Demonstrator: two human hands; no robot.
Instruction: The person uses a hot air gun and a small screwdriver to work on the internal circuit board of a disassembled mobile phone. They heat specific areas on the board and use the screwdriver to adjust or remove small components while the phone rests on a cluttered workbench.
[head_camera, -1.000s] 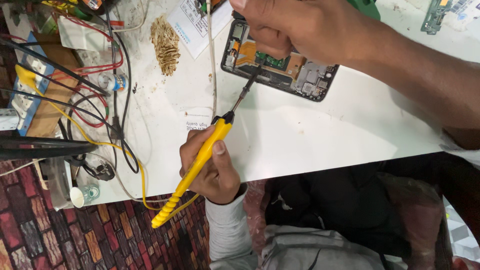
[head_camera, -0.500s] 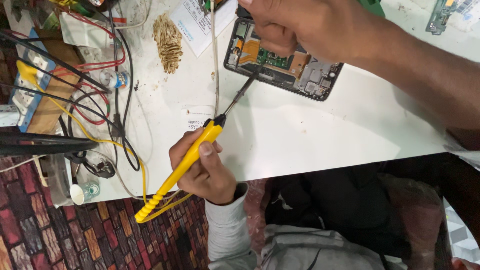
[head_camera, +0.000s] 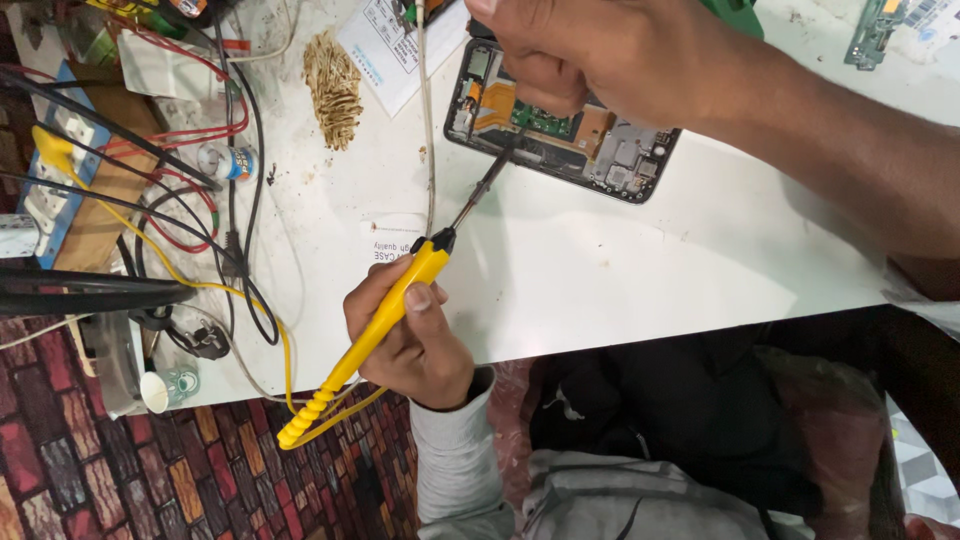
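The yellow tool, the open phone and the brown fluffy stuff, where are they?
yellow soldering iron (head_camera: 385, 315), head view, on its yellow handle.
opened phone (head_camera: 610, 150), head view, on its exposed insides.
brown wire wool pad (head_camera: 333, 85), head view, on its middle.

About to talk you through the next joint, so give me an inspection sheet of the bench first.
Surface: white table, scuffed and stained.
Job's things: opened phone with its boards exposed; yellow soldering iron with its tip at the phone's lower edge.
Clutter: brass wool, paper leaflet, small tin, paper cup, loose circuit board.
Grippers: left hand closed around the iron's handle; right hand curled over the phone, grip not visible.
Cables: red and black leads tangled at the left; yellow cord running from the iron; thin white wire beside the phone.
Surroundings: power strip at the left, brick-pattern floor.
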